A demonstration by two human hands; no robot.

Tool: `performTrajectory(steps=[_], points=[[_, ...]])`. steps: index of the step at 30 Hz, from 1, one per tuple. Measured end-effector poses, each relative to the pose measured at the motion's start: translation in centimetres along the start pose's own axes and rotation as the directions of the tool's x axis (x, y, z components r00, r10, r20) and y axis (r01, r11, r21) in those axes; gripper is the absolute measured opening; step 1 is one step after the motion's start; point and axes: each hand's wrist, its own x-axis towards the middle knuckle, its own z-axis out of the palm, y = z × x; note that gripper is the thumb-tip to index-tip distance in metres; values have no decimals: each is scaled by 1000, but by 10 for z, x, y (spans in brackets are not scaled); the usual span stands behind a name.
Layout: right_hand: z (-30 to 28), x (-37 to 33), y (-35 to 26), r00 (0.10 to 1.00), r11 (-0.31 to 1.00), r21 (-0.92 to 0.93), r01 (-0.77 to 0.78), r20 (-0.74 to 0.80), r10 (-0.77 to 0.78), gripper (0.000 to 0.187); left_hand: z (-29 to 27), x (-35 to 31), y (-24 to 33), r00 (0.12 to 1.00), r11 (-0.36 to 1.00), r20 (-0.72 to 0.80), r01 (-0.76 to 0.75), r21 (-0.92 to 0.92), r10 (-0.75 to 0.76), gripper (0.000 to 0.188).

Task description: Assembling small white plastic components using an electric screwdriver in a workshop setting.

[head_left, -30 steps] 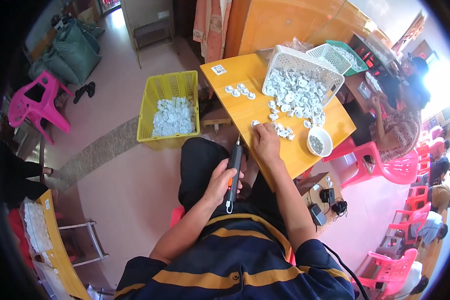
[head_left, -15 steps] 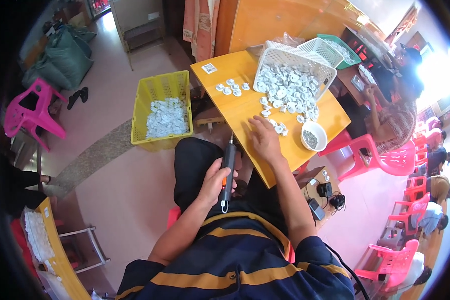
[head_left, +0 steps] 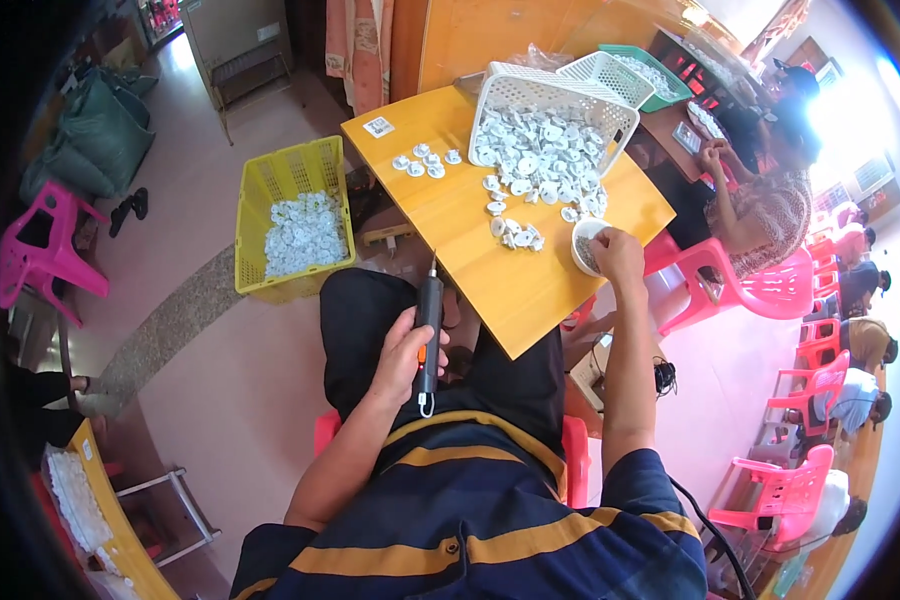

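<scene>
My left hand is wrapped around a black electric screwdriver, whose thin bit points up toward the table's left edge. At the table's right side my right hand has its fingertips down in a white bowl of small grey metal pieces that look like screws. Those fingers look drawn together; what is between them is hidden. White round plastic parts spill from a tipped white basket onto the yellow table. A loose cluster of parts lies left of the bowl, and several more parts stand grouped farther left.
Left of the table, a yellow crate on the floor holds many white parts. A green basket is at the back right. Beside the table, a person sits on a pink chair. A cardboard box stands below the bowl's side.
My right hand has moved right, from over the table's middle to inside the bowl. My left hand still grips the screwdriver. The whole view has shifted, so the table appears farther left.
</scene>
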Motion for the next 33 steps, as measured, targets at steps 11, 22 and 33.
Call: performTrajectory(steps=[11, 22, 33], points=[[15, 11, -10, 963, 985, -168, 40, 271, 8, 19, 2, -1, 1, 1000, 1000, 1, 1, 18, -1, 29], [25, 8, -4, 987, 996, -65, 54, 158, -43, 20, -1, -2, -2, 1000, 1000, 3, 15, -2, -15, 32], [27, 6, 3, 988, 999, 13, 32, 151, -34, 21, 4, -5, 1, 1000, 999, 9, 29, 17, -30, 31]])
